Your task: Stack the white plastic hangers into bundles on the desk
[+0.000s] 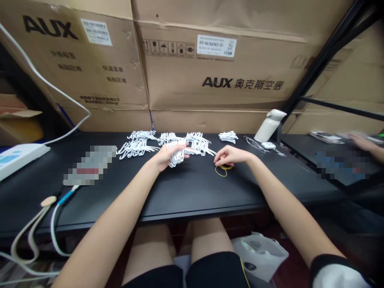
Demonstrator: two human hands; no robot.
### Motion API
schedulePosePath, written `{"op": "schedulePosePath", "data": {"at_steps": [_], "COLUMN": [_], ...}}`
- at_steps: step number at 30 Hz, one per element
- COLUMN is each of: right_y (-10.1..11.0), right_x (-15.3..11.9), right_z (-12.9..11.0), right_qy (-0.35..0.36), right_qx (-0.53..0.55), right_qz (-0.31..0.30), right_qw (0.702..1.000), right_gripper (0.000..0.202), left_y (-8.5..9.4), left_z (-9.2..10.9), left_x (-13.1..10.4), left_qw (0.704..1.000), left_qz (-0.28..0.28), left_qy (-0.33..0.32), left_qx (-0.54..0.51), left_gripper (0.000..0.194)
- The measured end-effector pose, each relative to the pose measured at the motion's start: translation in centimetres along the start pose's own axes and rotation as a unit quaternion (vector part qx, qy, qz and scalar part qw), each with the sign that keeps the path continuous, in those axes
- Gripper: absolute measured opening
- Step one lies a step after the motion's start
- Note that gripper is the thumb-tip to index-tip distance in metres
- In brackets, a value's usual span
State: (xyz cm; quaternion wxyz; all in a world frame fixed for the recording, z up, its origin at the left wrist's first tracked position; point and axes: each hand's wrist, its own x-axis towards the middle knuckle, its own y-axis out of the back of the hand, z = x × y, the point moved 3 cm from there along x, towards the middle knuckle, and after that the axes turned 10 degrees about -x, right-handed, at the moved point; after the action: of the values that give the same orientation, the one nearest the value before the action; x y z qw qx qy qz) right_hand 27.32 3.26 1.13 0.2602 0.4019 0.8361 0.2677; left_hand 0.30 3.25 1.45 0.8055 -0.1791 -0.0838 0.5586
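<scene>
My left hand (pixel 166 157) is closed around a bundle of thin white hooks (pixel 177 155), held just above the black table. To the right, my right hand (pixel 225 155) reaches down with its fingers pinched at some yellow rubber bands (pixel 222 171). Loops of the bands show on the tabletop under the fingers; the fingertips are partly hidden. Behind my left hand, more white hooks (pixel 138 148) lie in several bundles along the back of the table. One smaller bundle (pixel 228 136) sits apart, beyond my right hand.
Large cardboard boxes (pixel 216 96) stand behind the black table (pixel 192 200). At the back right are a white bottle (pixel 270 126), a white earphone case (pixel 268 145) and a cable. A pixelated object (pixel 93 166) and a power strip (pixel 22 157) lie left. Another person's hand (pixel 364 142) shows far right.
</scene>
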Motion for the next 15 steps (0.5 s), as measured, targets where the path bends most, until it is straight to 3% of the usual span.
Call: {"op": "schedulePosePath", "data": {"at_steps": [9, 15], "right_y": [-0.6, 0.0], "right_x": [-0.7, -0.6], "right_z": [-1.0, -2.3], "right_qy": [-0.013, 0.069], "right_qx": [-0.008, 0.055], "right_qz": [-0.015, 0.128], "right_qw": [1.000, 0.988], "right_gripper": [0.024, 0.026], "left_y": [-0.5, -0.7], "left_z": [0.0, 0.1], "left_x": [-0.2, -0.2], "left_qw": [1.000, 1.000], "left_qz": [0.007, 0.007], "left_qy": [0.009, -0.009], "left_qx": [0.004, -0.004], "left_gripper": [0.038, 0.038]}}
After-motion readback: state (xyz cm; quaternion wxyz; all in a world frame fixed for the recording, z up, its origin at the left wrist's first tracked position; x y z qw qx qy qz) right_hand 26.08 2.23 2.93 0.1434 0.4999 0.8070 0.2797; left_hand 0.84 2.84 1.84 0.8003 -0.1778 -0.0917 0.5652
